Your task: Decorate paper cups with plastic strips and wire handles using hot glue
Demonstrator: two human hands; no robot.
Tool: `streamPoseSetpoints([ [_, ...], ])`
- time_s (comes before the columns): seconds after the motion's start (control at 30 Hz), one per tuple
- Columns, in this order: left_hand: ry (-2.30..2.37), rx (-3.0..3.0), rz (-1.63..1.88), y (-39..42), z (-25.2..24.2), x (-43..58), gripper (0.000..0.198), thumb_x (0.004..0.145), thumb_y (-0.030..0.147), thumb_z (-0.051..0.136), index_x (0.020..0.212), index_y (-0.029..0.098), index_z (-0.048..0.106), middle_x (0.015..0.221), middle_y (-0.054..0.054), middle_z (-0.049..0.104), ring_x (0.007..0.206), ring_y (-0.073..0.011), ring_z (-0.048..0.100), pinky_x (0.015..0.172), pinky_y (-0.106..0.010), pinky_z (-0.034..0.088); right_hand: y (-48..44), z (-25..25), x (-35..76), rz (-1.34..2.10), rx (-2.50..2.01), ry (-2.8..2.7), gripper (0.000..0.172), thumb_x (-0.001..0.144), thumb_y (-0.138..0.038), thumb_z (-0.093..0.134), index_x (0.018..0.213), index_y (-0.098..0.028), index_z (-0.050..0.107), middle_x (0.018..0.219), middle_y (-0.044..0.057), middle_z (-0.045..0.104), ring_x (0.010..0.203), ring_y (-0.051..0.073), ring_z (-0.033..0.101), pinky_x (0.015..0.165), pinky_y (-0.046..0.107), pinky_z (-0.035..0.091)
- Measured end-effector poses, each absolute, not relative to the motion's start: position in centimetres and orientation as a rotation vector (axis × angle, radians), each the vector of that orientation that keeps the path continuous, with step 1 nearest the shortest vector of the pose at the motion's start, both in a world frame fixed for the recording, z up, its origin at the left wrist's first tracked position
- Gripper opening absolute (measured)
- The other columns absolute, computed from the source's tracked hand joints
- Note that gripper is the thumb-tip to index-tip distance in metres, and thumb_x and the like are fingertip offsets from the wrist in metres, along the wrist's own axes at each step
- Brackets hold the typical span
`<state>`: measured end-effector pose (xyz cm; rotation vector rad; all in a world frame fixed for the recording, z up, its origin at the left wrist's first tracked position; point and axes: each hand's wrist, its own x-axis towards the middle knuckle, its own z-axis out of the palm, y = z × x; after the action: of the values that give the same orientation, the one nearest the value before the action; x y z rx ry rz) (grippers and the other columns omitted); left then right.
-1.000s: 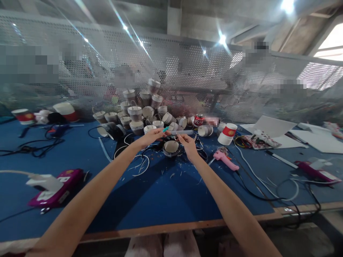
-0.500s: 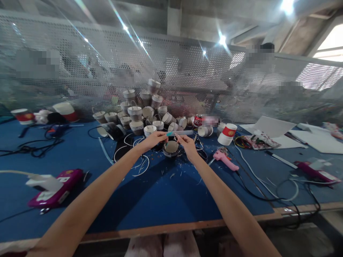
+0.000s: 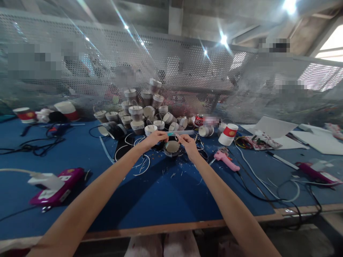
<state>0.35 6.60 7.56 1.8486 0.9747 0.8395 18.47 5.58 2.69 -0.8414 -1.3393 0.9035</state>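
My left hand (image 3: 154, 138) and my right hand (image 3: 189, 145) are stretched out over the blue table (image 3: 166, 192), close together. The left hand pinches a small teal tool (image 3: 169, 134). The fingertips of the right hand meet it just above a small paper cup (image 3: 172, 147) that lies on its side with its mouth toward me. Whether the right hand grips a thin piece is too small to tell. White cord loops (image 3: 139, 162) lie under the left wrist.
A heap of small cups (image 3: 142, 110) stands behind my hands against a perforated metal screen (image 3: 171, 78). A pink glue gun (image 3: 226, 160) lies to the right, magenta tools (image 3: 55, 185) at left and far right (image 3: 317, 171). Cables, white sheets (image 3: 273, 128) and red-white cups (image 3: 227, 134) lie about.
My hands have drawn slightly closer together over the cup. The view has tilted a little downward; nothing else on the table has moved.
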Motion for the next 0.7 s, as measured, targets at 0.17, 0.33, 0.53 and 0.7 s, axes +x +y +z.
streamPoseSetpoints([
  [0.17,1.009,1.832,0.824,6.40,7.98,0.36,0.031,0.071,0.040,0.054,0.052,0.016,0.054,0.057,0.001,0.049,0.057,-0.0102,0.039,0.060,-0.026,0.031,5.83,2.40,18.54,0.888,-0.825,-1.369,0.030,0.069,-0.044,0.064,0.049,-0.021,0.057,0.071,0.000,0.052,0.072,0.015,0.048,0.072,0.029,0.038],
  [0.33,1.014,1.809,0.838,6.61,7.72,0.43,0.032,0.071,0.041,0.055,0.053,0.015,0.056,0.057,0.001,0.051,0.056,-0.0097,0.039,0.058,-0.026,0.031,5.83,2.38,18.54,0.903,-0.830,-1.341,0.030,0.066,-0.044,0.065,0.050,-0.020,0.058,0.070,0.000,0.052,0.069,0.014,0.047,0.070,0.029,0.039],
  [0.53,1.064,1.716,0.876,6.76,7.16,0.54,0.032,0.070,0.044,0.058,0.057,0.015,0.060,0.062,0.000,0.056,0.060,-0.0105,0.043,0.059,-0.026,0.032,5.89,2.32,18.45,0.931,-0.832,-1.305,0.029,0.067,-0.044,0.064,0.051,-0.020,0.058,0.064,-0.001,0.051,0.068,0.014,0.046,0.074,0.030,0.038],
  [0.7,1.094,1.723,0.894,6.64,7.39,0.47,0.035,0.066,0.046,0.061,0.053,0.014,0.059,0.060,-0.001,0.054,0.058,-0.0106,0.043,0.060,-0.027,0.032,5.71,2.50,18.45,0.951,-0.820,-1.287,0.030,0.066,-0.044,0.065,0.050,-0.020,0.058,0.064,-0.001,0.052,0.068,0.014,0.047,0.074,0.030,0.038],
])
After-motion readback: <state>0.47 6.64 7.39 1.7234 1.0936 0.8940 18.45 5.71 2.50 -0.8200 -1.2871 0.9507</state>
